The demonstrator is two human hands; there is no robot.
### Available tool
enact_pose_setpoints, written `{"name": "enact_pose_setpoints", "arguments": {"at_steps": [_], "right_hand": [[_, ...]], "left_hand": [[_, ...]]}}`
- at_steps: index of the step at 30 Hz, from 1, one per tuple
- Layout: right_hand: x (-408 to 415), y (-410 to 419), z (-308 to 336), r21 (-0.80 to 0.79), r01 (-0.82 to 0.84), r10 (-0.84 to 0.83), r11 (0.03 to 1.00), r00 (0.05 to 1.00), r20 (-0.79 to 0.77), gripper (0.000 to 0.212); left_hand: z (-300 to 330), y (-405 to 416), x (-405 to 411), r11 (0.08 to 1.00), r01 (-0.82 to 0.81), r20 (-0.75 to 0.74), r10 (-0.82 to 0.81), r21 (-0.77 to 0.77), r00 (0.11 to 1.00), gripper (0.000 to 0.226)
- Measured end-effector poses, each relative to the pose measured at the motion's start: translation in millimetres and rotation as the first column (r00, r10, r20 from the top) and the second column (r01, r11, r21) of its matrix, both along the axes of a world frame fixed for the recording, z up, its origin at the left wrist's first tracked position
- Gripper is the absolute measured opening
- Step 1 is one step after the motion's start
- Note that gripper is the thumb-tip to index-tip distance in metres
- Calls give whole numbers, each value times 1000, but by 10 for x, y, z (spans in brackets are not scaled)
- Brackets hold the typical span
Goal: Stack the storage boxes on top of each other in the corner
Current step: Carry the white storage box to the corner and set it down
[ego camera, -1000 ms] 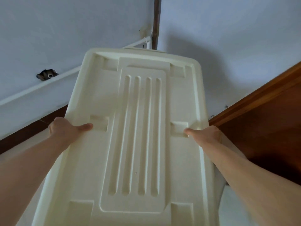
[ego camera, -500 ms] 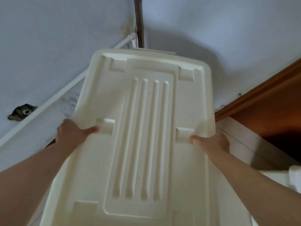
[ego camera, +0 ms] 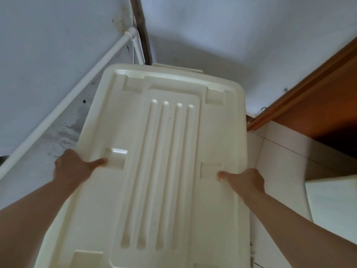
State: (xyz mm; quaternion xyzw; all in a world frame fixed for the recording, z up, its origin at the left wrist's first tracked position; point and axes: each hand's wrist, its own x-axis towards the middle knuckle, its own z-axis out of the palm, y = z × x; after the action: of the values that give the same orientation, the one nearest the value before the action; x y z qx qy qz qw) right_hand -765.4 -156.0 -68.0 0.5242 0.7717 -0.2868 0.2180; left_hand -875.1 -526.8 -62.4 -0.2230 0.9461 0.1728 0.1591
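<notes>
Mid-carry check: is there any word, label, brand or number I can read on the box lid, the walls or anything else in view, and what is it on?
None: no readable text anywhere in this view.
Storage box lid: plain cream plastic, only moulded ribs and recesses, no label or brand.
Walls and white pipe: scuffs and stains only, no writing.
Wooden door frame: bare.
Left hand and right hand grip the lid's edges and cover no visible label.

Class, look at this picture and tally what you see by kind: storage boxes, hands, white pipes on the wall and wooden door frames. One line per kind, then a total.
Storage boxes: 1, the cream box with a ribbed lid
Hands: 2, left hand and right hand, each holding a side of the box
White pipes: 1
Wooden door frames: 1
Total: 5
</notes>
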Motion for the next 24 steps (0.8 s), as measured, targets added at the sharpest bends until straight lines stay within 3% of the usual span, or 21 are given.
{"name": "enact_pose_setpoints", "arguments": {"at_steps": [12, 18, 24], "right_hand": [[30, -20, -245, -12, -14, 14, 1000, 1000, 8, 68], [-57, -40, -279, -1, -5, 5, 1000, 999, 49, 81], [-75, -114, -299, 61, -1, -2, 998, 999, 37, 80]], "left_hand": [[-359, 28, -65, 999, 36, 11, -36, -26, 999, 76], [-450, 46, -148, 998, 26, 2, -26, -51, 1000, 75], [-431, 56, -145, 1000, 12, 9, -12, -14, 1000, 75]]}}
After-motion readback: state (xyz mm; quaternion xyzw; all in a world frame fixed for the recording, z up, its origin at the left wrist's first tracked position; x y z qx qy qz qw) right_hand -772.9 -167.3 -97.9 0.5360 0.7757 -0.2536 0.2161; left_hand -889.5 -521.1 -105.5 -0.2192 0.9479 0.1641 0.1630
